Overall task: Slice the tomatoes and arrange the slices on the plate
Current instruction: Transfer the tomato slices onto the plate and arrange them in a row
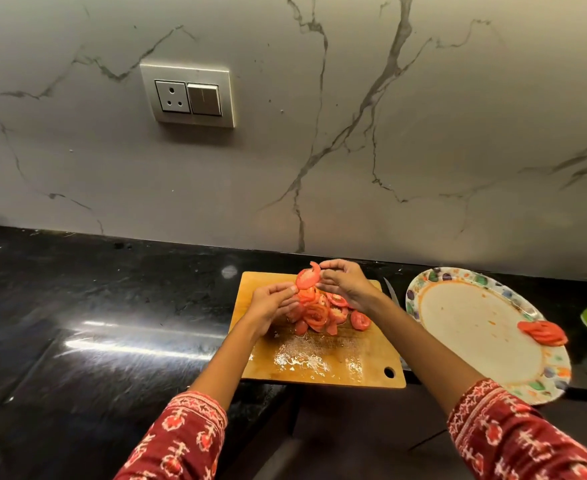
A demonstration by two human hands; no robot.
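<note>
Slicing looks finished; step in hand is moving slices to the plate. Left hand (274, 304) steadies the slice pile (321, 311) on the cutting board (323, 362), fingertips pinching one raised slice (307, 278), which the right hand (345, 280) also pinches. Next, likely: carry it right to the plate (475, 320), beside the few slices (543, 332) already there.

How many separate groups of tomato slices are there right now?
3: a pile on the cutting board, a small fan on the plate's right rim, and slices lifted by both hands.
</note>
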